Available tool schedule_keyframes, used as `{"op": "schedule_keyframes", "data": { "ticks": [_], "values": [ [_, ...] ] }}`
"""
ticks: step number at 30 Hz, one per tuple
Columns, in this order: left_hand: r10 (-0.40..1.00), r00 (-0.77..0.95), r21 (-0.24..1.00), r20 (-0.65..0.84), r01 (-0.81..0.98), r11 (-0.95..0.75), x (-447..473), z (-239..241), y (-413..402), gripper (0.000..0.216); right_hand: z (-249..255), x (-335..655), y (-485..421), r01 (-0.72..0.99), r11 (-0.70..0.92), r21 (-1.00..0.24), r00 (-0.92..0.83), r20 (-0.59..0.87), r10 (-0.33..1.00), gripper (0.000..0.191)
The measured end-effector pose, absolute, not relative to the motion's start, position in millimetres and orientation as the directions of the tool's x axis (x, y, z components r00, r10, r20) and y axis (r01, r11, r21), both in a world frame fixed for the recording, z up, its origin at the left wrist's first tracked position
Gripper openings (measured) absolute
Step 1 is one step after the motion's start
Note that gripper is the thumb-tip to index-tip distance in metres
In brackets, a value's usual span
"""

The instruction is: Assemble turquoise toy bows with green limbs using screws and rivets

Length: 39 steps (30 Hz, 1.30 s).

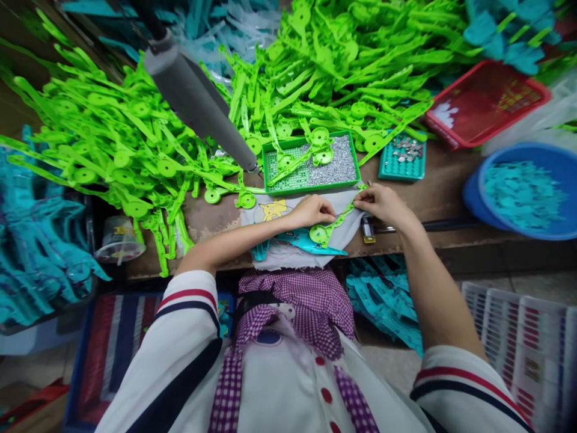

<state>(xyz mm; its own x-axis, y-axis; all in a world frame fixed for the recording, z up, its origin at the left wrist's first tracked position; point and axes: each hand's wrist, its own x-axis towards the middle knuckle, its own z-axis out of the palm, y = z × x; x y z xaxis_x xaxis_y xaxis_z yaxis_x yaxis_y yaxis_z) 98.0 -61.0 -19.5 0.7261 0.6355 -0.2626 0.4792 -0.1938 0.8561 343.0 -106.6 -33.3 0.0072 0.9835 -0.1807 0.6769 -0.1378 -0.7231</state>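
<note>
My right hand [383,205] pinches the upper end of a long lime-green plastic part [321,233], which slants down to a round disc with a hole. My left hand [314,211] has its fingers curled together beside the middle of that part; whatever is between its fingertips is hidden. Beneath lie a teal plastic part [311,243] and a pale cloth [274,258] with a yellow cartoon print. Just beyond my hands is a green basket [311,187] of small silver metal pieces, with a few lime-green parts lying across it.
Lime-green parts [360,54] heap across the back and left. A grey powered driver [193,90] hangs over the bench. To the right are a teal basket [401,171] of metal discs, a red tray [487,102], a blue bucket [478,192] and a black-handled tool [433,226].
</note>
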Motion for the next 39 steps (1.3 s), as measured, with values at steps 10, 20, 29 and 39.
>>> {"op": "schedule_keyframes", "data": {
  "ticks": [10, 20, 29, 39],
  "values": [
    [0.635, 0.658, 0.806, -0.405, 0.585, -0.092, 111, -7, -68, 0.014, -35, 343, -106, 0.695, -0.116, -0.709, -0.011, -0.172, 0.985, 0.018],
    [0.630, 0.625, 0.745, -0.461, 0.658, -0.108, 116, 0, -66, 0.018, -29, 343, -107, 0.742, -0.101, -0.663, -0.026, -0.178, 0.984, 0.018],
    [0.620, 0.620, 0.716, -0.481, 0.686, -0.129, 123, 2, -65, 0.011, -35, 345, -104, 0.751, -0.091, -0.654, -0.032, -0.174, 0.984, 0.019],
    [0.598, 0.681, 0.792, -0.423, 0.598, -0.120, 117, -15, -64, 0.012, -18, 303, -164, 0.881, -0.002, -0.473, 0.028, 0.050, 0.998, 0.024]
  ]
}}
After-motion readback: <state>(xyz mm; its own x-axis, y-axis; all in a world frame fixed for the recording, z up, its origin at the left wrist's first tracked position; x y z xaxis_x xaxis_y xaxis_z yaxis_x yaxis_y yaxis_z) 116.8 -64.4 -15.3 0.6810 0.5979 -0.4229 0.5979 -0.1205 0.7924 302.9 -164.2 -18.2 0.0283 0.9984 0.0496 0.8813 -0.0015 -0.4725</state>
